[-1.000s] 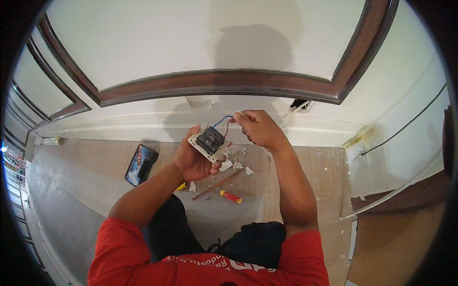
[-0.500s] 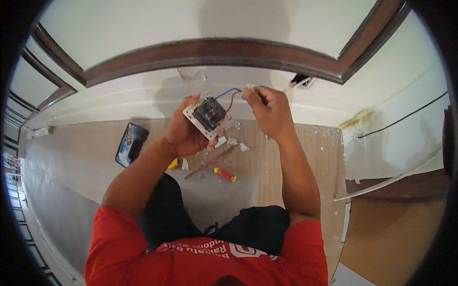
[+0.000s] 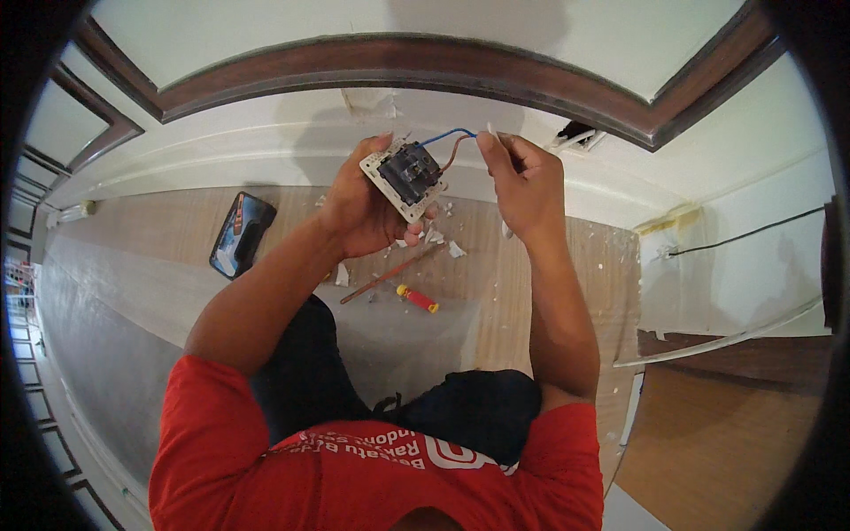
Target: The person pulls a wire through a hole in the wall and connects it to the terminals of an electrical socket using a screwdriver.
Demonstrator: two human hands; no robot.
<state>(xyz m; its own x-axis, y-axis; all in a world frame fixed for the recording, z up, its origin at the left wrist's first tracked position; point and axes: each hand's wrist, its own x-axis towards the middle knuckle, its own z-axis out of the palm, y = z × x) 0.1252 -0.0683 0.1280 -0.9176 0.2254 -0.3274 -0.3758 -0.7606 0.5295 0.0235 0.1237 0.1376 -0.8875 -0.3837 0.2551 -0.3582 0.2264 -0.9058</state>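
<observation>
My left hand (image 3: 359, 212) holds a wall socket (image 3: 409, 173) by its pale square frame, the black back turned up toward me. From its upper right side come a blue wire (image 3: 447, 134) and a brown wire (image 3: 455, 150), both running to my right hand (image 3: 529, 181). There, thumb and fingers pinch the wires where they meet a white cable. How the wires sit in the socket's terminals is too small to tell. Below my hands, a red and yellow screwdriver (image 3: 418, 298) lies on the floor beside a long thin reddish-brown strip (image 3: 390, 276).
White cable ends poke from a dark hole (image 3: 575, 134) in the wall at the right. A black case (image 3: 242, 234) lies on the floor to the left. White plaster chips (image 3: 455, 250) are scattered around the tools. A black cable (image 3: 748, 232) crosses the right-hand wall.
Both hands have shifted slightly right with the socket and wires, their grips the same. The view has tilted, so floor things appear higher. A yellow thing by my left forearm is now hidden.
</observation>
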